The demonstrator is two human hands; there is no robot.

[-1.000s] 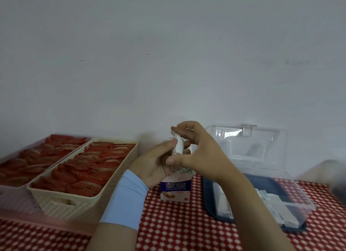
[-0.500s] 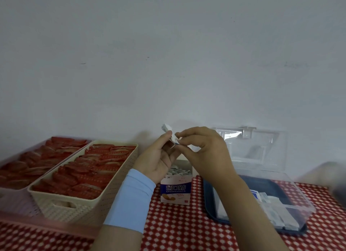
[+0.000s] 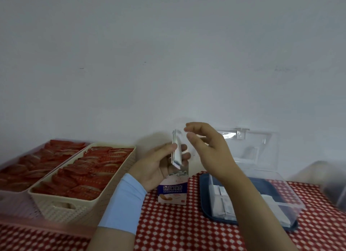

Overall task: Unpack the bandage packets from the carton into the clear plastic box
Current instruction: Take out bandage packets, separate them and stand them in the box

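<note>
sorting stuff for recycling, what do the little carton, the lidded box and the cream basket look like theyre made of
Carton: printed paperboard, matte, with a folded open top. Lidded box: clear glossy hard plastic, see-through with glare on the raised lid; dark blue base, probably plastic too. Cream basket: likely moulded matte plastic, with a perforated weave pattern and cut-out handle.

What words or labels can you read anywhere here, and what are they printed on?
"CHUANGKOUTIE" stands in white on the blue band of the carton front.
Above it on the same band are three large white Chinese characters, too stylised to read with confidence.
Small red print beside the bandage picture on the carton: too small to read.
Packets in the left hand: print blurred, unreadable.
Red packets in the cream basket: unreadable.
</note>
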